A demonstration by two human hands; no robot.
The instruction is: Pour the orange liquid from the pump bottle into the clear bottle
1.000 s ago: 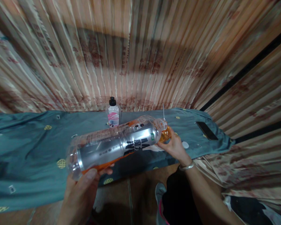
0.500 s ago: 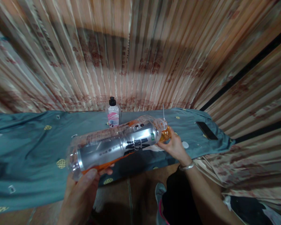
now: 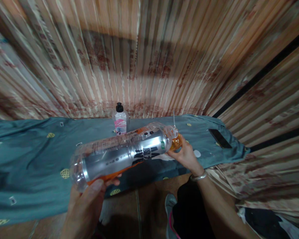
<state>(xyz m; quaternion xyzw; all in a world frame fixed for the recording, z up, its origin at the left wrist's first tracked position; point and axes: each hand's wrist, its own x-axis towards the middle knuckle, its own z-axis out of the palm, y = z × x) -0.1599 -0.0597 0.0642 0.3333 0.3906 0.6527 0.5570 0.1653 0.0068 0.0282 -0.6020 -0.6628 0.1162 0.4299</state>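
A large clear plastic bottle [image 3: 119, 154] with a silver and orange label is held tilted nearly level, its neck to the right and slightly higher than its base. My left hand [image 3: 92, 196] is closed round the underside near the base. At the neck, my right hand [image 3: 185, 154] grips a small clear container [image 3: 176, 142] with amber colouring, its fingers partly hidden. The bottle's mouth is close against this container; whether they touch, I cannot tell. A thin clear stick or straw [image 3: 174, 119] stands up just behind the neck.
A pump-top bottle [image 3: 120, 122] with a pink label and black cap stands behind the large bottle. A dark phone [image 3: 219, 138] and a white round disc [image 3: 197, 154] lie on the green cloth [image 3: 47, 152]. Pleated curtains [image 3: 149, 66] hang behind and to the right.
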